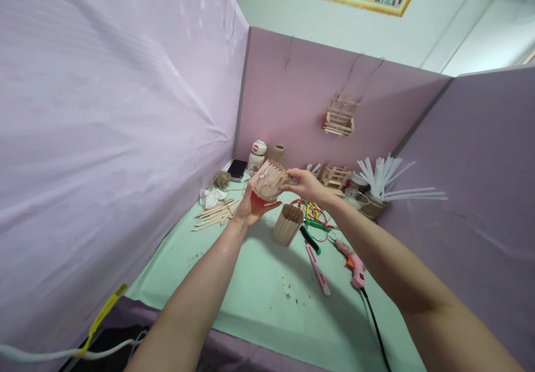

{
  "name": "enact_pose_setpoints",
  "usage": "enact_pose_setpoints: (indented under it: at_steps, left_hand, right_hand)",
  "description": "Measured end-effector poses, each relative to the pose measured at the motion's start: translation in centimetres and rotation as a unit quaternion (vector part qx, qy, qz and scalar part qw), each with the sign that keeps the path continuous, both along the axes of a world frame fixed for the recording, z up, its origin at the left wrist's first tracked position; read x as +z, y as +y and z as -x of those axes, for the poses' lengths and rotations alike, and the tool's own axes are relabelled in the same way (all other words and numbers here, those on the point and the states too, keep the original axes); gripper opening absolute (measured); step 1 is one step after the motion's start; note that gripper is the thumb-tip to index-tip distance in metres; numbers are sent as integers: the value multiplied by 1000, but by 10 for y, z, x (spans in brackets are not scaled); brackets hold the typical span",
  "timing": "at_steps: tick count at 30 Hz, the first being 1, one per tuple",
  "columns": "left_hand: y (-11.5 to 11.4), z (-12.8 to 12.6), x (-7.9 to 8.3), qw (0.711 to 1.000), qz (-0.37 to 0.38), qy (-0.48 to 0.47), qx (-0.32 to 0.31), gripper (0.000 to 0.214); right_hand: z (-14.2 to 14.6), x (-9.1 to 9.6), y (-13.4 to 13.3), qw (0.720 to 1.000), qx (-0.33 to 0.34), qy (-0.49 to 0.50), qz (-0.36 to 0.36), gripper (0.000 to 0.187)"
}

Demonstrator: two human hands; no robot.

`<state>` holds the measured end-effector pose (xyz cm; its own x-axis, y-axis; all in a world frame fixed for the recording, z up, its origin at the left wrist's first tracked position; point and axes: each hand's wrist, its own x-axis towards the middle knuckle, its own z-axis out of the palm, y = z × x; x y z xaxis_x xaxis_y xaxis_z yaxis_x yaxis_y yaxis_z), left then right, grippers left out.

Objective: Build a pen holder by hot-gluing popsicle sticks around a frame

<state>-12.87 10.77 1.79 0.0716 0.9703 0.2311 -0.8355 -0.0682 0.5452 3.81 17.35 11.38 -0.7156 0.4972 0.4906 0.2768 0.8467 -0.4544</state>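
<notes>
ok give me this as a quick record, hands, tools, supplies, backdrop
left hand: cradles a stick-covered piece
right hand: fingers at that piece's side
standing nearby: stick-covered cup, brown at the top
tools: pink glue gun, pink cutter
supplies: loose wooden sticks, white sticks
backdrop: small wooden hanging on pink panel

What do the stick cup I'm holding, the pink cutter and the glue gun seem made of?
Stick cup: probably bare wood; pale, matt, jagged-tipped slats. Pink cutter: likely smooth plastic, evenly coloured. Glue gun: apparently plastic, with a moulded-looking pink body.
</notes>
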Motion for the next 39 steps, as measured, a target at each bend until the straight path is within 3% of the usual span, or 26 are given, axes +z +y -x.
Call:
enact_pose_setpoints:
  at_steps: [3,6,8,15,20,22,24,25,27,30,34,39]
  left_hand:
    - [7,3,-8,994,82,3,66,53]
    - [16,6,-14,976,165,-6,139,39]
    - [20,6,-15,966,194,4,168,28]
    - [25,1,-27,933,234,102,254,21]
    - [32,-1,-33,879,188,284,335,13]
    - [46,-5,-22,834,127,403,355,13]
    - [70,-14,-6,755,44,559,339,18]
    - [85,-21,3,697,9,642,319,25]
    - [118,-36,16,538,-81,802,245,36]
    - [167,-62,20,488,-118,845,184,40]
    - [222,-87,4,428,-97,889,132,54]
    - [256,-94,-16,355,-79,930,61,37]
  right_hand:
    - [-14,7,23,993,-84,-41,-75,18]
    - [-32,12,52,951,-217,-156,-155,12]
    - [-43,11,71,930,-262,-199,-163,10]
    - [-55,-18,117,892,-318,-295,-128,9]
    - [-52,-31,127,876,-344,-316,-118,12]
    - [-55,-28,127,874,-350,-313,-122,14]
    - [-62,-23,126,873,-355,-309,-130,15]
    - [-67,-19,125,872,-357,-307,-135,15]
    - [-77,-13,123,871,-357,-303,-146,15]
    - [-94,-6,120,872,-352,-300,-161,13]
    - [-115,-7,118,880,-341,-282,-173,11]
    - [-127,-13,124,895,-331,-245,-173,10]
